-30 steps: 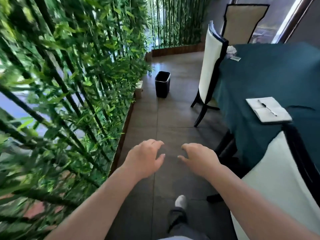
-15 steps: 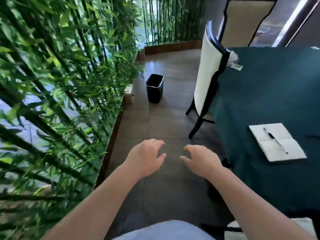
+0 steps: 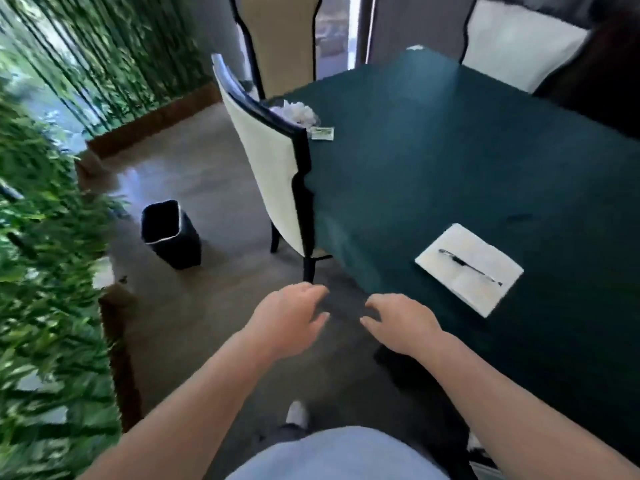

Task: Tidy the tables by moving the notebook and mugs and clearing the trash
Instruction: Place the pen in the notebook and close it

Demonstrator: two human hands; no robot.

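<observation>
An open white notebook [image 3: 469, 268] with a black pen [image 3: 469, 266] lying across it rests near the front left edge of the table with a dark teal cloth [image 3: 450, 161]. Crumpled white tissue trash [image 3: 298, 112] and a small green-and-white packet [image 3: 322, 133] lie at the table's far left corner. My left hand [image 3: 287, 320] and my right hand [image 3: 401, 323] hover over the floor, left of the table's near corner. Both hold nothing, with fingers loosely spread. No mugs are in view.
A black waste bin [image 3: 169, 233] stands on the tiled floor beside the bamboo hedge [image 3: 48, 237]. A cream chair with black trim [image 3: 273, 168] is pushed against the table's left side. Two more chairs [image 3: 280, 39] stand behind the table.
The view has swung right and moved closer to the table, so more of the tabletop, the trash and a far chair show. Both hands keep the same empty pose.
</observation>
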